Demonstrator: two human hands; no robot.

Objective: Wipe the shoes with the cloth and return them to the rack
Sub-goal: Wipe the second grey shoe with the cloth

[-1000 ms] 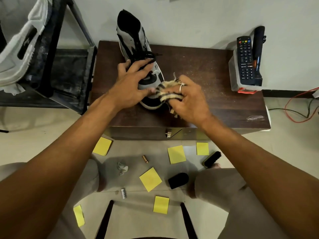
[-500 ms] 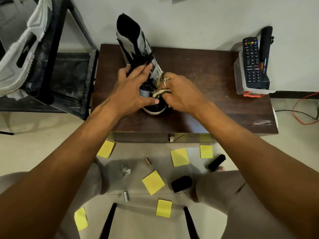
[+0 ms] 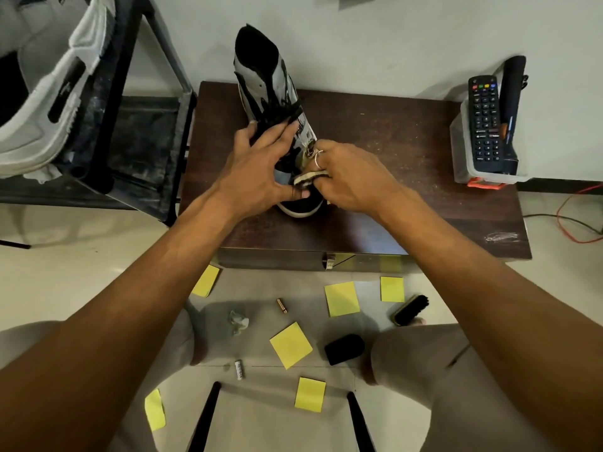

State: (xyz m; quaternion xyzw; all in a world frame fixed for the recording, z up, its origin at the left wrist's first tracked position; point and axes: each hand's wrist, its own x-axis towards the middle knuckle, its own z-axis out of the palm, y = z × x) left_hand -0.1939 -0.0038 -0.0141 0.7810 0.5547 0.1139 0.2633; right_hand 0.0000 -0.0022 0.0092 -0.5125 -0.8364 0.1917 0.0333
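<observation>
Shoe wiped on the tabletop

The shoe (image 3: 270, 79) stands on the tabletop (image 3: 408, 197), toe toward the person. The left grip (image 3: 257, 168) grasps it, fingers across the laces and thumb at the toe. The right grip (image 3: 355, 177) clenches the cloth (image 3: 308, 177) against the shoe's right side. The rack (image 3: 143, 141), just left of the tabletop, carries another shoe (image 3: 49, 93).

A plain pale wall (image 3: 391, 34) ran across the top of the frame. Below it, at centre, a dark wooden table (image 3: 391, 125) stood on a pale floor (image 3: 81, 256). Yellow paper squares (image 3: 290, 344) lay scattered lower centre.
</observation>
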